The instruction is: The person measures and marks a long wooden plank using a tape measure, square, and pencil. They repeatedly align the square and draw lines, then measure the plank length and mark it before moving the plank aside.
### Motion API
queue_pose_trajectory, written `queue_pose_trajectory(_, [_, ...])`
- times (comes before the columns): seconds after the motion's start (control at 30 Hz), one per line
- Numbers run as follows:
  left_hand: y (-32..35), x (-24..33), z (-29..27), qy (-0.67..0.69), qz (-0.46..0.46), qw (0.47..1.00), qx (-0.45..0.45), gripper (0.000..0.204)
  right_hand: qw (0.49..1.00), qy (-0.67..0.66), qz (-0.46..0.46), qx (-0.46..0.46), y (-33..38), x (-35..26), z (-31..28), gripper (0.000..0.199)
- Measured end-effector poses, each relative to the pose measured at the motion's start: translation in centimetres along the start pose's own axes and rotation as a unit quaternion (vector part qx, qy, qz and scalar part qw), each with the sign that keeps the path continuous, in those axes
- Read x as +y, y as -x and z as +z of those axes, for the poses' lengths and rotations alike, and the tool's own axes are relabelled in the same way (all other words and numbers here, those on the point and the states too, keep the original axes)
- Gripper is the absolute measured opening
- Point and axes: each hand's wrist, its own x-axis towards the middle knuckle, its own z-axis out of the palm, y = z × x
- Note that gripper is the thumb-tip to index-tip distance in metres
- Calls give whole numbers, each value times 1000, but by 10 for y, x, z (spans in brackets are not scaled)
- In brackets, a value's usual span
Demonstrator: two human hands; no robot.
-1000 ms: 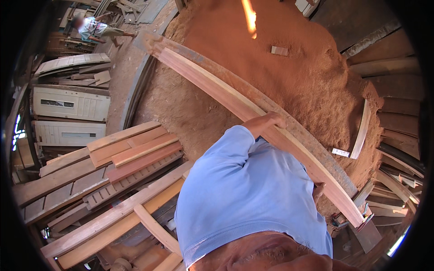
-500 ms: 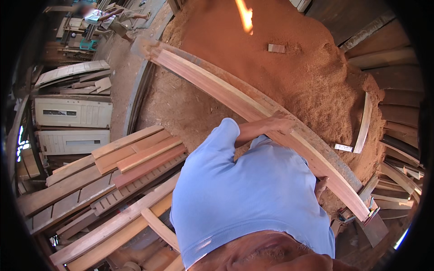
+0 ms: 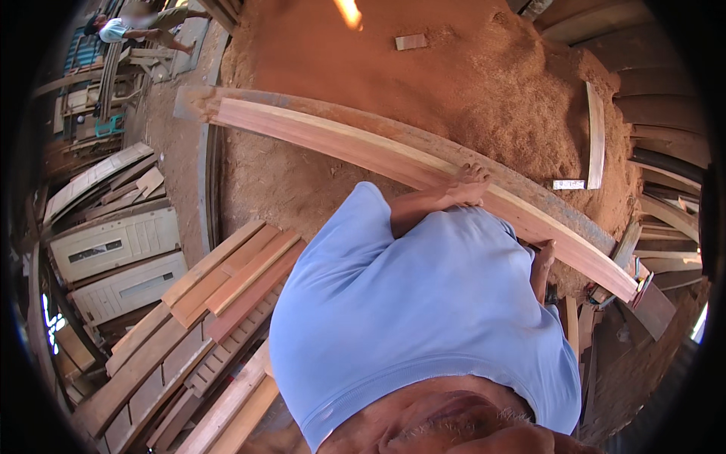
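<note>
A long pinkish-brown wooden plank (image 3: 333, 141), with a paler strip along its far edge, lies on a narrow grey bench top (image 3: 529, 188). My left hand (image 3: 469, 184) is closed over the plank near its middle, fingers bent across the far edge. Farther right, my right hand (image 3: 544, 253) is at the plank's near edge, fingers together against it. My blue shirt hides part of the right arm. At the plank's right end are a few small coloured objects (image 3: 643, 284), too small to name.
Reddish sawdust (image 3: 340, 68) heaps beyond the bench, with a small wood block (image 3: 411, 41) and a pale board (image 3: 595, 136) on it. Stacked planks (image 3: 249, 280) and panelled doors (image 3: 113, 246) stand left. Another person (image 3: 121, 30) is at the far left.
The whole view has turned, so the plank and bench slant less across the picture. My hands stay at the plank; more of the left hand's fingers and of the right hand shows.
</note>
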Motion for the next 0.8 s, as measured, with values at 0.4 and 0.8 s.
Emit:
queue_pose_trajectory(0.4, [-4, 1, -19, -25, -28, 998, -59, 91, 996, 48, -73, 13, -40, 34, -1, 50])
queue_pose_trajectory(0.8, [-87, 43, -24, 94, 11, 977, -189, 76, 979, -148, 37, 132, -16, 22, 10, 55])
